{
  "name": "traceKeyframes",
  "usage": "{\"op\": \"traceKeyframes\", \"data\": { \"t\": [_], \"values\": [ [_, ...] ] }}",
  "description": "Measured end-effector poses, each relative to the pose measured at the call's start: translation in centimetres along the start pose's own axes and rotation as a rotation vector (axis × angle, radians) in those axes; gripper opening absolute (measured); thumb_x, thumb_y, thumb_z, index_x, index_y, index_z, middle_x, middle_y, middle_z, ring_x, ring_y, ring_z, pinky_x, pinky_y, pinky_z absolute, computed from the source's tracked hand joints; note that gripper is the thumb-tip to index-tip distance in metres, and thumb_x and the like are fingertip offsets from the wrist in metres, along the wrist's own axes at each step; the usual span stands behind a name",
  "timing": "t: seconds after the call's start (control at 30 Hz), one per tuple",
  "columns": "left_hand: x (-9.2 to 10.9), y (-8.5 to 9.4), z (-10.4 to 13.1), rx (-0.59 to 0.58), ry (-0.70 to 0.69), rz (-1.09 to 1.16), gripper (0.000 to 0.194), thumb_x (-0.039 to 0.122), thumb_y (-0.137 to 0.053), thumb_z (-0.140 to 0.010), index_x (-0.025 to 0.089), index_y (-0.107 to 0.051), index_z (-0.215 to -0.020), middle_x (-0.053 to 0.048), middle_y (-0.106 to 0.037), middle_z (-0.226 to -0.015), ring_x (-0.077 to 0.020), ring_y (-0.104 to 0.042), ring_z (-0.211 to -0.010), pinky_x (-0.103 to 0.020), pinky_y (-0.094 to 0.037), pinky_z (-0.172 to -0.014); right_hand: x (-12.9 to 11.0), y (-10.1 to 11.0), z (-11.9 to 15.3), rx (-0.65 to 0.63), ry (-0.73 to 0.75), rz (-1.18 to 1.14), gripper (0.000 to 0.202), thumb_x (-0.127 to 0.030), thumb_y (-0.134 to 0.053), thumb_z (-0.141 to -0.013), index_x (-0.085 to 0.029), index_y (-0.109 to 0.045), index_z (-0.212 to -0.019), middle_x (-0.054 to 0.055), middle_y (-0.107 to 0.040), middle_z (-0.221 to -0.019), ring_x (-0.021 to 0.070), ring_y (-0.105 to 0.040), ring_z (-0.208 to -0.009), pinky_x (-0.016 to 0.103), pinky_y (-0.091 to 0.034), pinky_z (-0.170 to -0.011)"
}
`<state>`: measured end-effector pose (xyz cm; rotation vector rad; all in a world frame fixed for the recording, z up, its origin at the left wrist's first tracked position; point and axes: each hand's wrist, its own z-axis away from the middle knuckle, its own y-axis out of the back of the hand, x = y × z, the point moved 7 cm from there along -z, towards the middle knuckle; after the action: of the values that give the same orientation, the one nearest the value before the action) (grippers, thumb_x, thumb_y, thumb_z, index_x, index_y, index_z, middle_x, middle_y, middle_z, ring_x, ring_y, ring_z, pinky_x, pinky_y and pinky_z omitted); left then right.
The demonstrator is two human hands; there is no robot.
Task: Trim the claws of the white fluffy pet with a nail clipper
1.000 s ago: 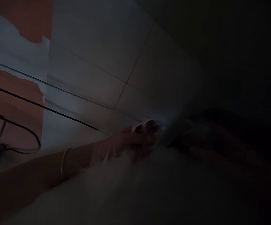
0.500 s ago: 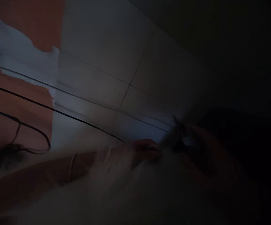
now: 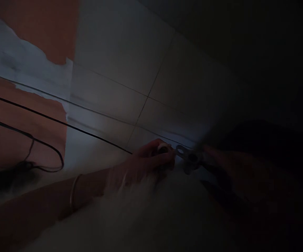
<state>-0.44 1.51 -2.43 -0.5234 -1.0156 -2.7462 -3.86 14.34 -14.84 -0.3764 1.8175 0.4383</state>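
Left hand [image 3: 146,159] has re-gripped the furry paw [image 3: 163,149], fingers closed; right hand [image 3: 219,161], dim, now brings metal clippers [image 3: 189,158] up to it, grip unclear.

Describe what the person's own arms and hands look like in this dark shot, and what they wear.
The left arm is bare, with no sleeve in view, and carries a thin, pale bangle just behind the wrist. The left hand wears no glove. The right hand lies in deep shadow: only a dim outline of fingers shows, and whether it wears a sleeve or any jewellery cannot be told.
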Motion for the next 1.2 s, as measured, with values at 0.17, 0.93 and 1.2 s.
{"op": "traceKeyframes", "data": {
  "t": [0.17,0.93,1.2],
  "values": [
    [0.0,0.0,0.3,0.000,-0.003,0.000,0.022,0.023,-0.070,-0.082,0.012,-0.051,-0.085,-0.001,-0.055,-0.072,-0.0057,-0.052,-0.061,-0.014,-0.039,-0.053,-1.2,0.0,-0.5,-0.003,0.114,0.114,0.059,-0.043,-0.043,-0.087,-0.017,-0.041,-0.140,0.006,-0.052,-0.126,0.0261,-0.054,-0.104,0.042,-0.044,-0.080],
    [0.8,-0.5,0.2,-0.131,-0.092,0.036,0.016,0.023,-0.068,-0.085,0.014,-0.055,-0.087,-0.001,-0.055,-0.075,-0.0060,-0.055,-0.066,-0.014,-0.043,-0.058,-1.0,1.4,-0.8,0.020,0.227,0.245,0.048,-0.043,-0.045,-0.090,-0.022,-0.057,-0.132,-0.005,-0.060,-0.113,0.0152,-0.055,-0.074,0.034,-0.047,-0.075],
    [1.1,-1.1,0.1,-0.148,-0.099,0.032,0.019,0.026,-0.065,-0.088,0.014,-0.051,-0.085,-0.002,-0.052,-0.074,-0.0052,-0.049,-0.063,-0.013,-0.038,-0.054,2.1,0.0,-1.7,-0.104,-0.060,-0.028,0.044,-0.048,-0.043,-0.090,-0.035,-0.047,-0.132,-0.012,-0.055,-0.122,0.0084,-0.060,-0.095,0.022,-0.051,-0.079]
  ]
}}
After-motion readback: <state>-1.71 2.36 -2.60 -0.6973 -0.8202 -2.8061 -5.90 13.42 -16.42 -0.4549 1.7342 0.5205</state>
